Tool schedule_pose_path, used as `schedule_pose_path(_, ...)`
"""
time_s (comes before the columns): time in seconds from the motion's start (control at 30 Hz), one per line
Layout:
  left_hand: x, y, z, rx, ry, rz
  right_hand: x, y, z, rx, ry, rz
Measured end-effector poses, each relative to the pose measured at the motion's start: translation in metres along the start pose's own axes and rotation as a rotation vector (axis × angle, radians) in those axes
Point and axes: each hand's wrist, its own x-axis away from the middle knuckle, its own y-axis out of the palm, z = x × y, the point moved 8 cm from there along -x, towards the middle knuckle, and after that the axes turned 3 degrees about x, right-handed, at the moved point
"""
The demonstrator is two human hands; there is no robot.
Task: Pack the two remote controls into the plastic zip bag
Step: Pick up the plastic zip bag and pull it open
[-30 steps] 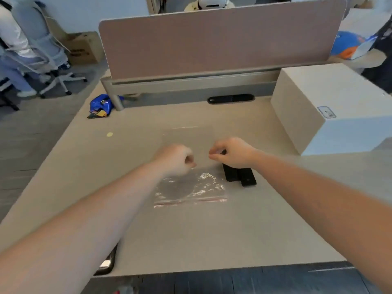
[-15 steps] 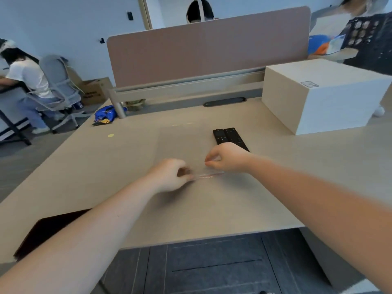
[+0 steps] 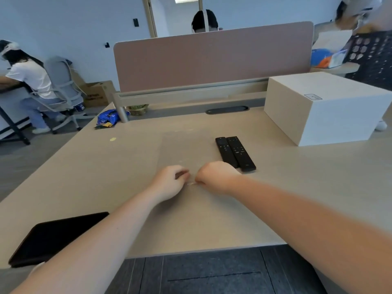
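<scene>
Remotes: two black remotes [image 3: 233, 153] lay face up on the worktop [image 3: 106, 177], side by side and touching.
Axis: their long axes ran away from the person, with the near ends slanted a little to the right.
Bag: the clear bag [image 3: 188, 153] lay flat just left of the remotes, its zip edge at the end nearest the person.
Left hand: the left hand [image 3: 169, 181], fingers curled, pinched that zip edge, left of the remotes' near ends.
Right hand: the right hand [image 3: 216, 177], also curled, pinched the same edge close beside the left hand and right by the near end of the left remote.
Key relation: the remotes lay just beyond the right hand and slightly to its right, so it was the nearer hand, and a pick would likely mean a short reach forward along their length.
Stage: neither remote was in the bag, and the hands seemed to be working the mouth open.
Hard to see: the bag showed only as a faint sheet, so whether its mouth was open could not be told. The right hand covered the left remote's near end, so contact there was unclear.
Others: a white box [image 3: 322, 111] stood right of and beyond the remotes, and a dark tablet [image 3: 57, 236] lay well left of them and nearer.
</scene>
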Motion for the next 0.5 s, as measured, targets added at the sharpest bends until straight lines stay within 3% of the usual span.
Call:
schedule_pose_path(0.07, 0.002, -0.013, 0.0, 0.024, -0.003, 0.13, -0.001, -0.002, 0.002, -0.011, 0.034, 0.042)
schedule_pose_path(0.1, 0.007, -0.027, 0.002, 0.0, 0.016, 0.278, 0.001, -0.006, 0.006, -0.082, 0.08, 0.079)
schedule_pose_path(0.17, 0.023, -0.055, 0.011, -0.072, 0.061, 0.593, 0.005, -0.014, 0.02, -0.334, 0.191, 0.176)
schedule_pose_path(0.23, 0.038, -0.072, 0.017, -0.049, 0.054, 0.762, 0.012, -0.022, 0.037, -0.58, 0.315, 0.272)
schedule_pose_path(0.3, 0.039, -0.071, 0.012, 0.068, -0.079, 0.727, 0.019, -0.024, 0.049, -0.789, 0.425, 0.323)
schedule_pose_path(0.37, 0.028, -0.049, 0.004, 0.167, -0.23, 0.546, 0.023, -0.022, 0.052, -0.938, 0.482, 0.331)
schedule_pose_path(0.43, 0.021, -0.023, 0.0, 0.342, -0.328, 0.375, 0.023, -0.024, 0.047, -0.958, 0.466, 0.336)
schedule_pose_path(0.5, 0.017, -0.009, 0.001, 0.548, -0.352, 0.317, 0.023, -0.027, 0.04, -0.917, 0.423, 0.34)
